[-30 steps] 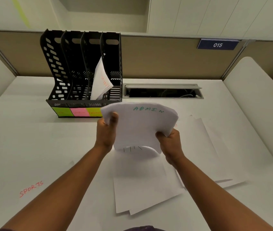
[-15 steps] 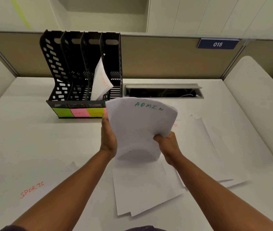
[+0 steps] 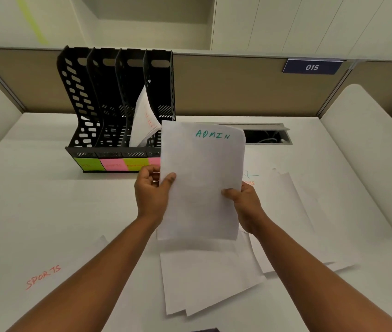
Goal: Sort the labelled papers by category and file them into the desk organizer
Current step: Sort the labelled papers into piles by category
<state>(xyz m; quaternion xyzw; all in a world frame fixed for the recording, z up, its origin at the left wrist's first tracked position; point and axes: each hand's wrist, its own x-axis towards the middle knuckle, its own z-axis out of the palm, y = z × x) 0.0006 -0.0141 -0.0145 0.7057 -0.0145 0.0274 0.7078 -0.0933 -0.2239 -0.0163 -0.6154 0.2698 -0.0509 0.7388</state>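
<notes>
Paper stack marked ADMIN (image 3: 202, 180) held up off the desk (image 3: 46, 212), just near of the black desk organizer (image 3: 118, 104). Left hand (image 3: 151, 192) pinching the left edge, thumb on the front. Right hand (image 3: 245, 202) pinching the right edge the same way. Both grips narrow and tight on the stack, nothing else in them.

Next, by guess: find the right slot. Read the sticky labels (image 3: 118, 164) on the near side of the organizer first. Too small and partly hidden to read from here. One slot, third from the left, already holds a curled sheet with orange writing (image 3: 144, 121), so likely not that one.

Keep the stack square and upright. Aim the bottom edge into the slot, then slide down slowly. Hold firm so no sheet bends or slips out.

More loose sheets (image 3: 209, 279) lie on the near desk, under the arms. One marked SPORTS (image 3: 44, 276) lies near left. More papers (image 3: 298, 212) lie right. Much sorting left.
</notes>
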